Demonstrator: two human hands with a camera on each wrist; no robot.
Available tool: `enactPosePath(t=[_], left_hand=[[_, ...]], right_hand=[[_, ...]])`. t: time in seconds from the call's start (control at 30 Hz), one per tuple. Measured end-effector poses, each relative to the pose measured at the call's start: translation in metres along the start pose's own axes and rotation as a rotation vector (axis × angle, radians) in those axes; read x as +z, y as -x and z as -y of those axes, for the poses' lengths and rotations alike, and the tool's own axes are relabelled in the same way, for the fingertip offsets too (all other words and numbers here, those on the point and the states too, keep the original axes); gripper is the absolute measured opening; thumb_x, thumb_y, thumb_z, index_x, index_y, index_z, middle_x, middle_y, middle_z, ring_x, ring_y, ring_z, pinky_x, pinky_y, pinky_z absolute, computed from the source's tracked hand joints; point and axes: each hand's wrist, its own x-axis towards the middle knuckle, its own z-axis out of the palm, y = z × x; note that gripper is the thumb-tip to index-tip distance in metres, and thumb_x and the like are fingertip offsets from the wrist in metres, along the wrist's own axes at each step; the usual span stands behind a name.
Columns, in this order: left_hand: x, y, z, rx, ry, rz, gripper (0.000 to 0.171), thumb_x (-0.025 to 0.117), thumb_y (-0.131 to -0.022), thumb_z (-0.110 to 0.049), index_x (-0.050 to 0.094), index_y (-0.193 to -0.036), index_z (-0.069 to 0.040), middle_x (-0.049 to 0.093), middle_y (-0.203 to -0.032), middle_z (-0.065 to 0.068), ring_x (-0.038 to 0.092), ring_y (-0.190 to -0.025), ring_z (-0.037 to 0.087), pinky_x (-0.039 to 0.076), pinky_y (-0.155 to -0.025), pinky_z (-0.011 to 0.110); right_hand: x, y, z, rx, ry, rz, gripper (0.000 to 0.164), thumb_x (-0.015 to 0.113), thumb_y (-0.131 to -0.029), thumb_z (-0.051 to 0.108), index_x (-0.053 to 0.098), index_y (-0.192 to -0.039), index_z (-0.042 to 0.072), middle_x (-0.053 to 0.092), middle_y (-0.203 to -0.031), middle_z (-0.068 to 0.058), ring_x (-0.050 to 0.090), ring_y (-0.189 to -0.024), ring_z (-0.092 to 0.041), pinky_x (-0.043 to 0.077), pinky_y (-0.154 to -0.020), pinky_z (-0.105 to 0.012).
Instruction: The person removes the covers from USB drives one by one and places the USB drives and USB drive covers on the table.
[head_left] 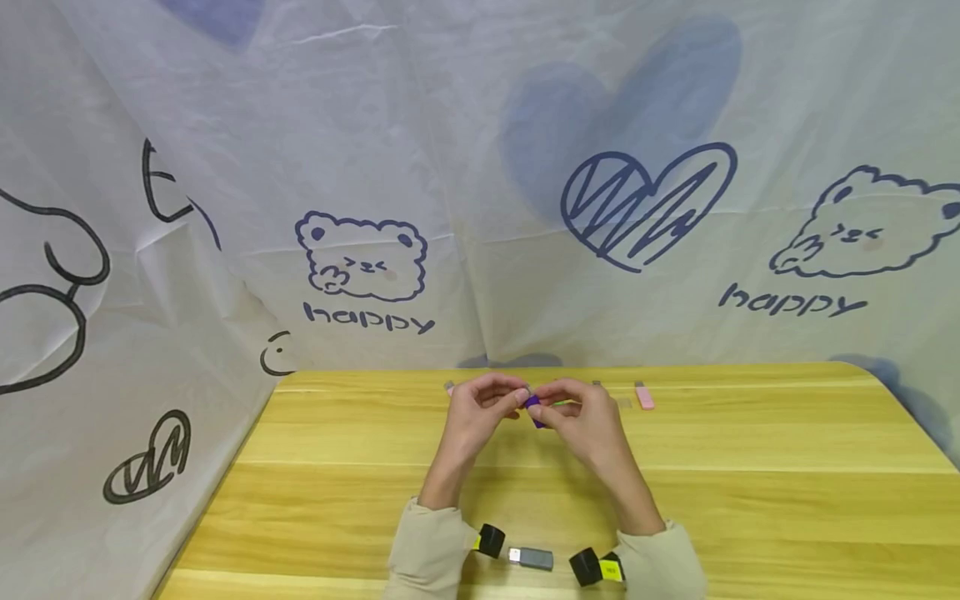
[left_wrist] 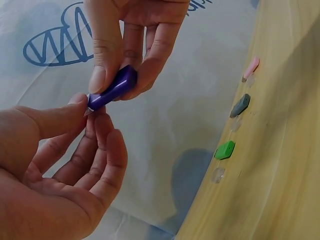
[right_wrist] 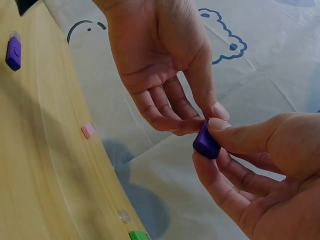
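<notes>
A purple USB flash drive (left_wrist: pixel 114 90) is held up above the far part of the table between both hands. My right hand (head_left: pixel 585 421) pinches its purple body between thumb and fingers, as the right wrist view shows with the drive (right_wrist: pixel 206 142) in the fingertips. The left hand (head_left: pixel 480 417) pinches the drive's other end with thumb and forefinger. Only a sliver of that end shows, so whether it is bare plug or clear cap I cannot tell. In the left wrist view, the left hand's (left_wrist: pixel 65 165) other fingers are loosely bent beneath.
Along the table's far edge lie a green drive (left_wrist: pixel 225 150), a dark grey drive (left_wrist: pixel 240 105) and a pink drive (head_left: pixel 645 396), with small clear caps (left_wrist: pixel 218 175) near them. Another pink drive (right_wrist: pixel 88 130) lies farther left. Between the wrists lies a grey-looking drive (head_left: pixel 531 558).
</notes>
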Motion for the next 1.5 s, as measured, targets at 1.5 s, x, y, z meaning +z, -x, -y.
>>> enactPosePath(t=[1.5], left_hand=[[-0.039,0.000,-0.005,-0.075,0.088,-0.369,0.016,0.075,-0.081,-0.007,0.070,-0.092,0.004,0.071,-0.087,0.013,0.067,-0.077,0.026,0.057,-0.073,0.034]], right_hand=[[0.009,-0.022,-0.017,0.099,0.147,-0.030,0.015,0.075,-0.081,0.012,0.071,-0.094,0.004,0.068,-0.085,-0.008,0.066,-0.077,-0.023,0.054,-0.061,-0.027]])
